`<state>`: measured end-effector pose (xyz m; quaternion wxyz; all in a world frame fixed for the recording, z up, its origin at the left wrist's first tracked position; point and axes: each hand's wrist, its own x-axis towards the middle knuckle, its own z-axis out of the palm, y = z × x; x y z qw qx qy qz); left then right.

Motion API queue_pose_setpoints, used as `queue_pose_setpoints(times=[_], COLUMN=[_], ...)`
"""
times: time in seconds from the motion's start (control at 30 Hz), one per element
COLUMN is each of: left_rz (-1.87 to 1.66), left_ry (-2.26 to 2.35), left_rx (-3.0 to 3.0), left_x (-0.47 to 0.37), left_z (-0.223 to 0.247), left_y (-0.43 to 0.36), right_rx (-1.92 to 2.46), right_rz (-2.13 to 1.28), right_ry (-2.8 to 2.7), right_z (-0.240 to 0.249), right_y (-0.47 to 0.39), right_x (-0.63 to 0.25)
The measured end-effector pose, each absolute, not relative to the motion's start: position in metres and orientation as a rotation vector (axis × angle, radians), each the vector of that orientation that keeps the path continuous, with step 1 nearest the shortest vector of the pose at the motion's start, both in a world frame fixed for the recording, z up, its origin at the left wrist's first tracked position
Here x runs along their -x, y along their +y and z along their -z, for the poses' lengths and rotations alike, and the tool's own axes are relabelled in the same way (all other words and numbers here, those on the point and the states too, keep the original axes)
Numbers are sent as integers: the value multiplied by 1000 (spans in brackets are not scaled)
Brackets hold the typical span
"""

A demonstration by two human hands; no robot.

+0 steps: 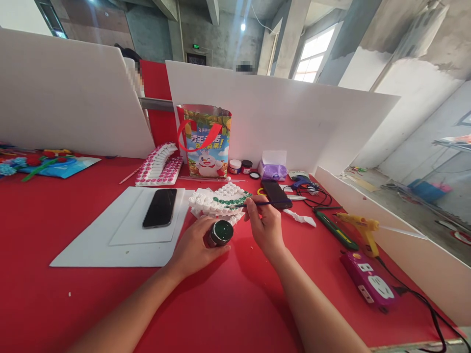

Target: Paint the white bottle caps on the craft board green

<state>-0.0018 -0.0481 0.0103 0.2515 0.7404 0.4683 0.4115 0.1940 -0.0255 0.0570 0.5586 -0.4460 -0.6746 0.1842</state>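
Note:
My left hand (pixel 196 245) is wrapped round a small open jar of dark green paint (pixel 222 232), its mouth facing up. In my right hand (pixel 265 223) a thin dark paintbrush (pixel 274 202) is pinched, its tip pointing left at a white craft piece (pixel 206 200) made of many small rosette-like pieces. One curved row of rosettes (pixel 231 200) on it is green; the others in sight are white. The craft piece lies on the red table just beyond the jar, its near edge partly hidden by my hands.
A phone (pixel 160 208) lies on white boards (pixel 91 235) to the left. Behind stand a pink-and-white craft piece (pixel 158 166), a bag (pixel 208 142) and paint jars (pixel 234 166). Rightward are another phone (pixel 276 194), a green cutter (pixel 335 229), a glue gun (pixel 360 225) and a power strip (pixel 370 282).

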Motion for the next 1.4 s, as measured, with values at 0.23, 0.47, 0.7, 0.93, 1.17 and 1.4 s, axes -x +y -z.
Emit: queue_pose_setpoints(times=[0.23,0.47,0.7,0.93,1.17,1.4], left_rz=[-1110,-1108,-1120,-1109,-1104,-1120], left_ry=[1277,1262,1268,1265,1264,1269], left_rx=[-1999,-1997,-2007,-2016,-2032,-2041], left_x=[1,2,2,2,2,2], left_z=[-12,-12,-13,-13,-13,-12], left_y=[-49,-49,-49,-48,-49,-48], right_rx=[1134,1101,1120,1129,1105,1106], right_rz=[-424,-472,-440,-463,-519,-506], right_ry=[-1569,-1593,-1559,-1571,-1621,-1592], right_z=[-59,-61,-62,-61,-63,-62], right_y=[-23,-25,-25,-25,-26,-25], right_x=[-197,-194,-194,-194,-193,-193])
